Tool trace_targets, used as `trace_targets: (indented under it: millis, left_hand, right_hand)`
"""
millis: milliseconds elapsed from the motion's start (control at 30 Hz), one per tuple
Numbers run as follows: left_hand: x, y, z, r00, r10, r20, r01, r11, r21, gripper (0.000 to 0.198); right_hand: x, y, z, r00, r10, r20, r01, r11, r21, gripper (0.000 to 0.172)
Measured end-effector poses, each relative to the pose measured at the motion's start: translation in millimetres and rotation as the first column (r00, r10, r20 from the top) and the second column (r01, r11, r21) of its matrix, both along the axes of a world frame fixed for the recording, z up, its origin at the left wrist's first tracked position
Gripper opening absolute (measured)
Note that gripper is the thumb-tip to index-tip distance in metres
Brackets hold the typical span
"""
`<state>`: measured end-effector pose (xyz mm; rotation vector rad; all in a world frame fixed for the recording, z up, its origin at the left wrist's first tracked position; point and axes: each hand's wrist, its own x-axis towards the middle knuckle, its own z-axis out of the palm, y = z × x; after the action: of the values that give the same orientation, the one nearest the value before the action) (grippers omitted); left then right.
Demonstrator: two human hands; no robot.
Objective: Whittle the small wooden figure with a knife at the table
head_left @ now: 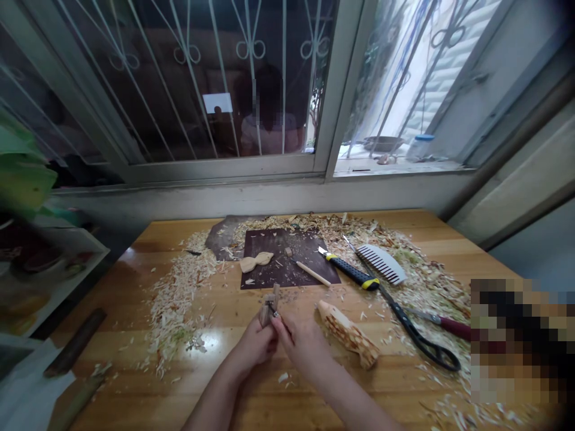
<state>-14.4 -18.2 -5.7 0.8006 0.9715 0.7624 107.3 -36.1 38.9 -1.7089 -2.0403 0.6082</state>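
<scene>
My left hand (257,342) is closed around a small light-brown piece of wood (276,293), which stands up out of the fist. My right hand (305,340) grips a small carving tool (274,310); its dark metal end lies against the wood, while most of its handle is hidden in the fingers. Just beyond both hands, a dark mat (269,239) carries a bow-tie-shaped wood carving (257,262) and a thin tool with a pale wooden handle (313,273). A thick, partly peeled piece of branch (348,335) lies right of my right hand.
Wood shavings (175,299) cover much of the wooden table (135,383). To the right lie a black-and-yellow utility knife (353,272), a black-handled tool with a finger loop (415,332), a white comb (381,262) and a dark-red-handled tool (453,327). A barred window stands behind.
</scene>
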Motion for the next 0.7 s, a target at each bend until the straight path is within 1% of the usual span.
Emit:
trace_targets:
  millis: [67,167,267,333,367,467,567,633,700]
  left_hand:
    - [3.5,-1.0,5.8,0.999,0.016,0.03,-0.015,0.999,-0.044,0.029]
    - [6.2,-1.5,12.4,0.998,0.058,0.037,-0.055,0.996,-0.077,0.029]
    - [6.0,-0.5,12.3,0.997,0.05,0.053,-0.046,0.996,-0.076,0.035]
    - [5.1,0.8,10.4,0.998,0.041,0.051,-0.038,0.997,-0.063,0.039]
    - [4.7,1.4,9.4,0.998,0.041,0.043,-0.039,0.998,-0.056,0.04]
    - [4.3,3.0,6.2,0.998,0.048,0.038,-0.046,0.998,-0.038,0.042]
    - [5.1,3.2,2.0,0.998,0.051,0.025,-0.051,0.999,-0.014,0.041]
    - [5.4,2.8,-0.5,0.999,0.048,-0.005,-0.048,0.999,0.002,0.038]
    - [4.2,2.2,-1.8,0.998,0.046,-0.045,-0.045,0.999,0.029,0.035]
  right_hand:
    - [-0.2,2.5,-1.5,1.0,0.0,-0.017,0.0,1.0,0.011,0.031]
    - [5.3,8.0,0.1,0.984,0.056,-0.168,-0.065,0.997,-0.047,0.033]
    - [14.7,11.9,2.7,0.936,0.139,-0.322,-0.195,0.969,-0.149,0.039]
    - [19.2,12.1,3.5,0.909,0.178,-0.376,-0.264,0.946,-0.189,0.04]
    - [20.2,11.6,3.7,0.901,0.184,-0.394,-0.278,0.94,-0.197,0.04]
    - [18.6,9.4,4.8,0.893,0.157,-0.422,-0.259,0.946,-0.197,0.039]
    - [15.3,8.3,7.7,0.904,0.109,-0.413,-0.212,0.954,-0.212,0.04]
    - [15.3,8.5,9.6,0.915,0.084,-0.395,-0.186,0.956,-0.228,0.04]
    - [17.7,9.1,11.1,0.911,0.089,-0.402,-0.198,0.951,-0.238,0.039]
